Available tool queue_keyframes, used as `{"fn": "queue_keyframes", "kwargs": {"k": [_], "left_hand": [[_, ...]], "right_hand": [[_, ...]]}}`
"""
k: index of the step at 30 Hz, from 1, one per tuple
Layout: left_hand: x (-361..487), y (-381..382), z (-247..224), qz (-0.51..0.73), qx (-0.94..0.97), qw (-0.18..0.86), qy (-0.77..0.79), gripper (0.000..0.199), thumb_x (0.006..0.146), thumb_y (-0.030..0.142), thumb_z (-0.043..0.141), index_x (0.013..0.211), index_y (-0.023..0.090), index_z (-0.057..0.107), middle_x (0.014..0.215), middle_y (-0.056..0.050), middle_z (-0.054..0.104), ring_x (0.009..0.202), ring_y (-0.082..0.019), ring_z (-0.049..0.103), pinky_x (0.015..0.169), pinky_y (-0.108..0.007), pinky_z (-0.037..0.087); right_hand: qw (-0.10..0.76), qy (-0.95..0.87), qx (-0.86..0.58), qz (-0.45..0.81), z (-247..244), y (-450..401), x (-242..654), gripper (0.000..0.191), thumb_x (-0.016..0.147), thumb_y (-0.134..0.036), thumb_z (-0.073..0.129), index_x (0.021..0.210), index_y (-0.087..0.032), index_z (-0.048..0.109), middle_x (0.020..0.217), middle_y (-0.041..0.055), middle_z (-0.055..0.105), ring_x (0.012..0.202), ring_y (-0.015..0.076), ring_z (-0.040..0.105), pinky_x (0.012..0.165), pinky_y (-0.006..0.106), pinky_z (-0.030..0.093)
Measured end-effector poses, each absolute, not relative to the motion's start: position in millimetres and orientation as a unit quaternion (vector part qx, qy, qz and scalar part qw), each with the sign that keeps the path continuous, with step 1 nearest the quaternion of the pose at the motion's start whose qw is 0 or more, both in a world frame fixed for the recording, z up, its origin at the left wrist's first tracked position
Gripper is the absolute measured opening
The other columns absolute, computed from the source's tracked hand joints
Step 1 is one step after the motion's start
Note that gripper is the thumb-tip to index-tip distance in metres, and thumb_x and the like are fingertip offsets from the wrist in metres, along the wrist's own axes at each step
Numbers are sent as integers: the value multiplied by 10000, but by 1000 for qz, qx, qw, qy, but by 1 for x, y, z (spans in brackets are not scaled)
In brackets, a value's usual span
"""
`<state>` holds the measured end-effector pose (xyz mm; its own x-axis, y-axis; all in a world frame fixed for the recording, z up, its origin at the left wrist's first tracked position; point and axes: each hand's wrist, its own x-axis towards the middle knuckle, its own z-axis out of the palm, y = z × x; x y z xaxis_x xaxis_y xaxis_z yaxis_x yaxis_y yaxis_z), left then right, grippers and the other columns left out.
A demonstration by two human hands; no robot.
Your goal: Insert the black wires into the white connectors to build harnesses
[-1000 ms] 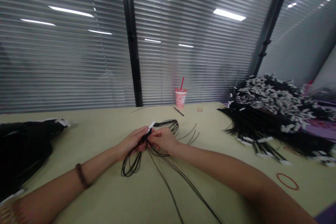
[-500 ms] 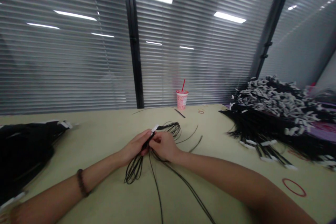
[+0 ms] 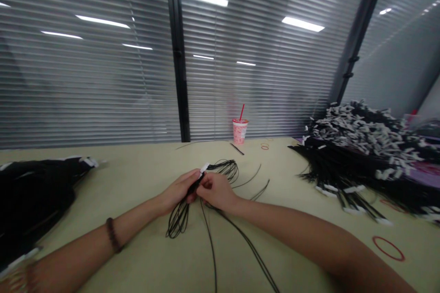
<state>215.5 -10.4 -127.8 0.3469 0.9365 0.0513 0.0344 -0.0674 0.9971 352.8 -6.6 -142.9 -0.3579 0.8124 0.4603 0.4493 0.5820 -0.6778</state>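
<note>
A coiled bundle of thin black cables (image 3: 178, 219) lies across the middle of the table, its loops showing on both sides of my hands. My left hand (image 3: 182, 189) is wrapped round the bundle just below a white connector (image 3: 204, 168). Close against it, my right hand (image 3: 216, 191) pinches at the bundle with thumb and forefinger; what lies between those fingertips is too small to tell. Loose cable ends run from under my right hand toward the near table edge and out to the right.
Black cables with white ends (image 3: 30, 192) lie at the left. A large pile of cables with white connectors (image 3: 367, 132) fills the right. A pink cup with a straw (image 3: 239, 132), a thin black stick (image 3: 237, 149) and a red band (image 3: 388, 248) are on the table (image 3: 137, 256).
The whole view has shifted slightly, so things appear a little further right. Both hands keep nearly the same hold on the bundle.
</note>
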Motion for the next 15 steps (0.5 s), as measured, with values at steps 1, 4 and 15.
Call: {"fn": "queue_keyframes", "kwargs": {"k": [1,4,15], "left_hand": [[215,-10,-128,409,607,550,403,318,769,475,426,749,163,490,490,53,417,356,-34,317,330,-143,209],[215,-10,-129,406,614,543,405,331,771,480,418,735,160,492,469,55,404,348,-36,320,329,-144,205],[213,-9,-127,398,606,590,356,313,791,450,404,718,155,481,436,50,385,349,-45,310,348,-165,219]], "right_hand": [[402,-793,-399,226,-143,-7,353,100,697,-207,499,690,-159,586,557,-22,581,510,78,509,491,171,333],[394,-799,-393,228,-143,-7,353,107,697,-196,488,677,-161,587,545,-26,575,497,73,505,493,169,330],[366,-850,-361,117,-139,-4,362,39,648,-208,514,645,-176,493,546,-53,525,480,65,441,474,176,273]]}}
